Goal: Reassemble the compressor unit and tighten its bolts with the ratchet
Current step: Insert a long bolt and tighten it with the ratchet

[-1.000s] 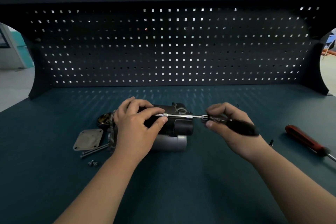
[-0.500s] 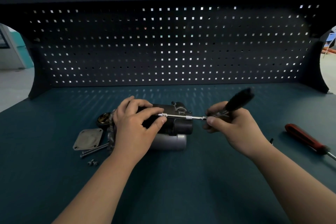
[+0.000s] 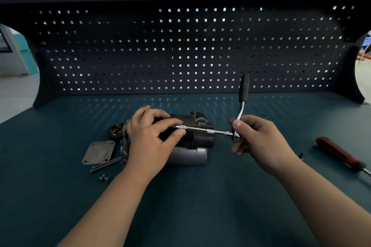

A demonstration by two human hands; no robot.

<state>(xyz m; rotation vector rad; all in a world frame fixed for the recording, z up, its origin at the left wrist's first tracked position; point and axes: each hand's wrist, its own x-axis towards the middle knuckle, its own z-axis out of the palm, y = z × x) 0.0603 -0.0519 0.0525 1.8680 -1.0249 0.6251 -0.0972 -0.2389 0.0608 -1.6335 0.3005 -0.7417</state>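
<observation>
The dark compressor unit (image 3: 197, 136) lies on its side at the middle of the bench, with a silver cylinder (image 3: 188, 155) under its near side. My left hand (image 3: 149, 140) lies over its left half, and thumb and forefinger pinch the far end of the ratchet's chrome extension bar (image 3: 206, 130). My right hand (image 3: 259, 138) grips the ratchet (image 3: 242, 104) at its head. The black handle stands almost upright, pointing away from me.
A square metal cover plate (image 3: 99, 152), two long bolts (image 3: 105, 165) and small screws (image 3: 104, 178) lie left of the unit. A round brass-centred part (image 3: 116, 130) sits behind them. A red-handled screwdriver (image 3: 337, 152) lies at the right. The pegboard (image 3: 180, 50) closes off the back.
The ratchet handle has swung up from pointing right, level with the bench, to nearly upright. My left hand and the unit have stayed put.
</observation>
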